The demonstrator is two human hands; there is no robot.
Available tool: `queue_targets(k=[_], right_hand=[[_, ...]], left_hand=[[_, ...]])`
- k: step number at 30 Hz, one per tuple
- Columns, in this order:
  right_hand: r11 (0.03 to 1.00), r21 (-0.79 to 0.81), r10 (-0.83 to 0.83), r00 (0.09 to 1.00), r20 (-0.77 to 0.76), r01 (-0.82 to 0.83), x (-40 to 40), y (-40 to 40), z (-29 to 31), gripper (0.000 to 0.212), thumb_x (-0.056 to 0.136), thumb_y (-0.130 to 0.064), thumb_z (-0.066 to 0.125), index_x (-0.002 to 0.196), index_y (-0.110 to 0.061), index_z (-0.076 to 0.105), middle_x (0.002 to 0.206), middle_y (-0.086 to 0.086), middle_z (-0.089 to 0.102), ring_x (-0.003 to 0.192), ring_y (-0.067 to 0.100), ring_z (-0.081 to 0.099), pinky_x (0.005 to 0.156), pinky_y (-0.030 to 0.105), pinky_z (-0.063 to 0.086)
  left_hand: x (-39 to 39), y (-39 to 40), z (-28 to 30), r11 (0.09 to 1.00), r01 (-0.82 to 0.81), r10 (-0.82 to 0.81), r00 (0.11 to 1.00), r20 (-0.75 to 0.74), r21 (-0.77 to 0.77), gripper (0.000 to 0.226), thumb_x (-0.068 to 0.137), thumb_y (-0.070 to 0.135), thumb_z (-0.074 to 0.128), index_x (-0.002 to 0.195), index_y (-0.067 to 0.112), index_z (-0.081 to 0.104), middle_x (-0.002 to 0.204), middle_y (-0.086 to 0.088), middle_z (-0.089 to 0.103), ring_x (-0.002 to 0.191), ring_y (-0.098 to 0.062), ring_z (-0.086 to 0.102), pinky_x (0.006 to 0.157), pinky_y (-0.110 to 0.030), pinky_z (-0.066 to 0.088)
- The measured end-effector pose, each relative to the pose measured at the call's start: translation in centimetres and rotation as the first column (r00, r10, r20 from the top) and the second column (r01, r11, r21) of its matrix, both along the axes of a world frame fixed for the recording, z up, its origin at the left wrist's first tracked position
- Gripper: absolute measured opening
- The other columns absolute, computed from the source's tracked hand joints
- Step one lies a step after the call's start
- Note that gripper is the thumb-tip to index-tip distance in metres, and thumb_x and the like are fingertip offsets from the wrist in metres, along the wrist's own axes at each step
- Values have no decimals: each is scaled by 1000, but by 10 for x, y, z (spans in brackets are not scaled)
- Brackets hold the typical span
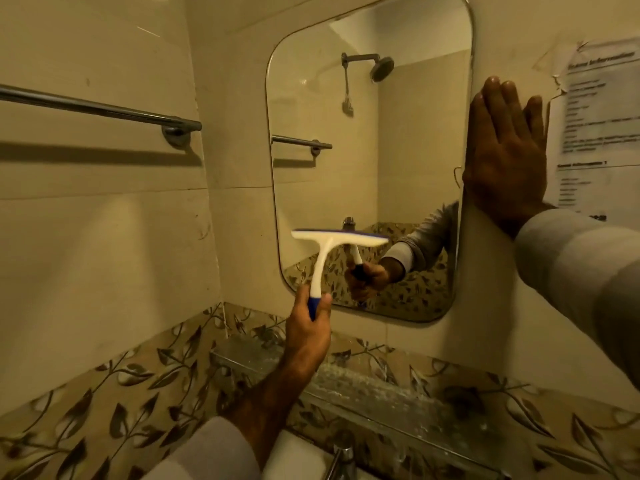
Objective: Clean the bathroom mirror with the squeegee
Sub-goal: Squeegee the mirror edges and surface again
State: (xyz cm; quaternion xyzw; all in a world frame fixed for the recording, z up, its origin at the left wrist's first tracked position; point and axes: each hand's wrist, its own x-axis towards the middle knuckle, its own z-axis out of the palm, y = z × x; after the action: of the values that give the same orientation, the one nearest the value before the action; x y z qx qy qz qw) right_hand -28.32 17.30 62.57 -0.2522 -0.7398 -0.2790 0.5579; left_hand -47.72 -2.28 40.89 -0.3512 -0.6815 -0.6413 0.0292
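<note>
A rounded rectangular mirror [367,161] hangs on the cream tiled wall. My left hand [308,327] grips the blue end of a white squeegee [325,251], whose blade is level across the mirror's lower left part. Whether the blade touches the glass I cannot tell. My right hand [505,157] lies flat with fingers spread on the wall just right of the mirror's edge. The mirror reflects the squeegee hand, a shower head and a towel bar.
A metal towel bar [104,109] runs along the left wall. A taped paper notice [599,126] hangs right of my right hand. Below the mirror are a glass shelf [363,379], leaf-patterned tiles, and a tap [341,452] over a white basin.
</note>
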Motion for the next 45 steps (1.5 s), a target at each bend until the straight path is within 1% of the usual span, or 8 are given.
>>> queue_targets(k=[12, 19, 23, 26, 30, 33, 41, 45], right_hand=[[1000, -13, 2, 1000, 19, -2, 3, -5, 0, 69, 99, -18, 47, 157, -6, 12, 165, 14, 5, 153, 31, 1, 125, 51, 1], [1000, 2, -6, 1000, 12, 6, 2, -1, 3, 64, 101, -18, 42, 157, -5, 14, 165, 15, 7, 153, 31, 2, 125, 51, 1], [1000, 11, -13, 1000, 5, 13, 2, -1, 4, 62, 101, -15, 41, 156, -4, 15, 165, 16, 9, 153, 32, 3, 125, 51, 2], [999, 25, -22, 1000, -2, 22, 1, -2, 4, 62, 101, -11, 41, 157, -4, 15, 165, 15, 9, 153, 31, 3, 125, 50, 3], [999, 50, -5, 1000, -25, 6, 0, -1, 3, 66, 96, -5, 49, 156, -3, 19, 164, 15, 13, 153, 31, 6, 125, 51, 5], [998, 61, -1, 999, -36, 3, -1, 1, 1, 67, 94, -3, 51, 155, -3, 22, 164, 15, 15, 153, 31, 8, 125, 51, 6], [994, 102, -19, 998, -52, 24, -4, 10, 1, 67, 93, -4, 53, 154, -2, 24, 163, 16, 18, 153, 31, 11, 124, 52, 10], [994, 109, -15, 999, -46, 20, -4, 12, 0, 61, 99, -10, 48, 154, -3, 24, 163, 16, 17, 153, 30, 10, 124, 51, 10]], left_hand=[[15, -17, -71, 996, -2, 4, 1000, 20, -91, 11, 99, 37, 52, 91, 41, 46, 77, 2, 57, 66, 5, 59, 51, -11, 50], [17, -30, -94, 972, -1, 15, 998, 57, -236, 9, 98, 45, 49, 105, 41, 47, 83, 5, 60, 71, -9, 62, 62, -25, 51], [17, -36, -103, 963, -15, 48, 992, 117, -268, 16, 99, 37, 51, 115, 35, 49, 85, 11, 58, 74, -2, 58, 58, -11, 40], [19, -36, -92, 975, -91, 125, 978, 166, -202, 30, 97, 36, 55, 122, 20, 56, 83, 16, 56, 72, 2, 52, 67, -22, 41], [29, -29, -30, 996, -91, 92, 991, 96, -11, 31, 85, 61, 47, 112, 46, 54, 80, 9, 61, 63, -5, 56, 60, -34, 48], [38, -14, 38, 988, -31, 33, 999, -10, 154, 3, 92, 51, 48, 91, 54, 49, 71, 1, 59, 57, 0, 59, 43, -18, 48], [61, 40, 229, 948, 81, -55, 994, -94, 308, 11, 99, 47, 44, 104, 38, 40, 73, 6, 56, 53, -8, 57, 43, -22, 42], [77, 51, 284, 913, 160, -120, 984, -128, 375, 11, 105, 33, 39, 110, 24, 37, 65, 2, 53, 29, 1, 52, 30, -11, 36]])
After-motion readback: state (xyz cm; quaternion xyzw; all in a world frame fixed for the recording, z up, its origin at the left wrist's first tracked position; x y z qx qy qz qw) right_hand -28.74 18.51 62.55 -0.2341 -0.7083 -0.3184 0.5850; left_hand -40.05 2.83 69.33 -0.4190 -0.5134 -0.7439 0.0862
